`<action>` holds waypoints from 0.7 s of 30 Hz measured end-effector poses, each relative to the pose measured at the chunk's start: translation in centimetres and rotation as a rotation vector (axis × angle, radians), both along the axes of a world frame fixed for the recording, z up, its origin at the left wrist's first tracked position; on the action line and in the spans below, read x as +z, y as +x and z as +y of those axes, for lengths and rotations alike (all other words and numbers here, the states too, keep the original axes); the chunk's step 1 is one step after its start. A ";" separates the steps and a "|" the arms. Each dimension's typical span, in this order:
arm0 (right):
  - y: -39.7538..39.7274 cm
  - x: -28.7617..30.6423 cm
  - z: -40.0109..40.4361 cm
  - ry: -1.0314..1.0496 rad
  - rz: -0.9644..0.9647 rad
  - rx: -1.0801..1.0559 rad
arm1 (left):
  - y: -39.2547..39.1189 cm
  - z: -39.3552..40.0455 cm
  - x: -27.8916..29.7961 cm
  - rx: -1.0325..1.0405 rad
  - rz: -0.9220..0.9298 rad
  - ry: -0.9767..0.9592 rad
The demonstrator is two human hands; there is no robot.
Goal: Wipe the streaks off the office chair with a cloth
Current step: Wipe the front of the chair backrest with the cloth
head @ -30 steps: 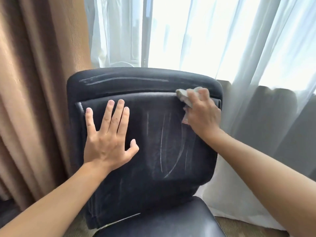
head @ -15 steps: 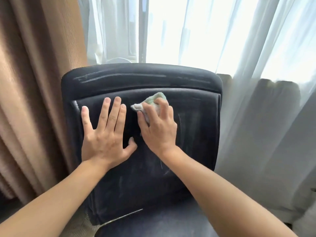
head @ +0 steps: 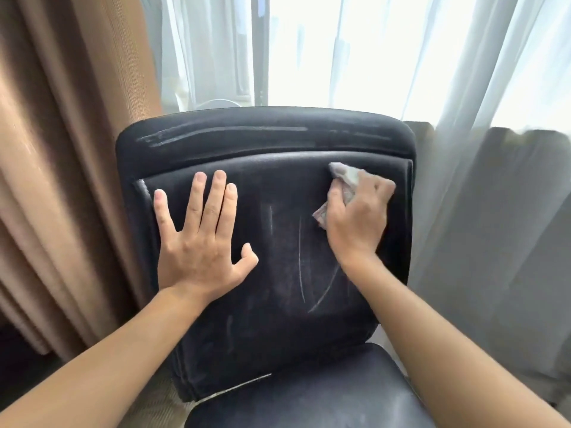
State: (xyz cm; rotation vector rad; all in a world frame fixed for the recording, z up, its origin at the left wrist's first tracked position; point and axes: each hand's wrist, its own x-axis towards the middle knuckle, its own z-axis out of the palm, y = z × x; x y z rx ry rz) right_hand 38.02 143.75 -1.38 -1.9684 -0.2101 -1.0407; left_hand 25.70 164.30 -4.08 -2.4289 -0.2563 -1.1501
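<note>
Office chair (head: pixel 265 304): black, backrest upright at centre, facing the viewer; seat at near edge. White streaks (head: pixel 301 261) ran down the backrest's middle, more along its top band.
Cloth (head: pixel 344 177): pale, crumpled, pressed to the backrest's upper right, gripped by the right hand (head: pixel 358 217) with fingers curled round it.
Left hand (head: pixel 197 242): flat, fingers spread wide, pressing the backrest's left half, holding nothing.
Brown curtain (head: pixel 61 149): left. Sheer white curtain (head: pixel 463 72): far and right.

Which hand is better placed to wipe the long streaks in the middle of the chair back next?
Right. The right hand already grips the cloth, just above the streaks. The left hand lies flat on the chair back, bracing it, with no cloth.
</note>
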 end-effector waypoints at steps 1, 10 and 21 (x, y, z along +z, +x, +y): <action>-1.8 -0.7 2.8 -0.069 -0.062 0.069 | 0.0 0.1 0.0 -0.002 -0.002 0.000; -0.2 -3.1 -2.0 -0.710 -0.308 -0.117 | -0.3 -0.1 0.1 -0.034 -0.034 -0.004; -1.9 -1.9 0.7 -0.062 -0.014 -0.035 | 0.2 0.1 -0.2 -0.026 -0.040 0.001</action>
